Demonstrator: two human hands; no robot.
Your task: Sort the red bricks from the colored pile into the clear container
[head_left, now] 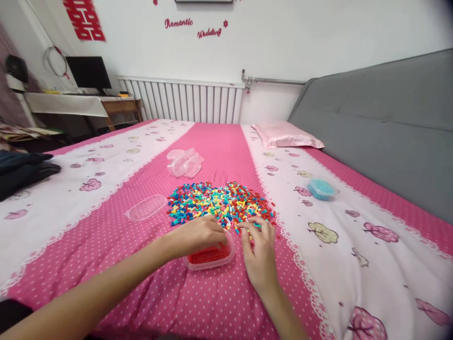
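A heap of small, multicoloured plastic pieces [215,200] lies loose on the pink dotted bedspread. Just in front of it is a clear plastic container [208,266] with red pieces [203,255] inside. My left hand [203,232] hangs over this container, its fingers curled down and pressed together; whatever is in them is hidden. To the right of the container, my right hand [260,243] reaches the near edge of the heap. Its fingers are apart and touch the pieces, and I see nothing held.
A clear lid [146,208] lies left of the heap, and stacked clear plastic containers or lids [185,163] lie beyond it. A container of light blue pieces [322,189] stands to the right. Farther off are a pink pillow [285,134], grey headboard [382,123] and dark clothing [24,171].
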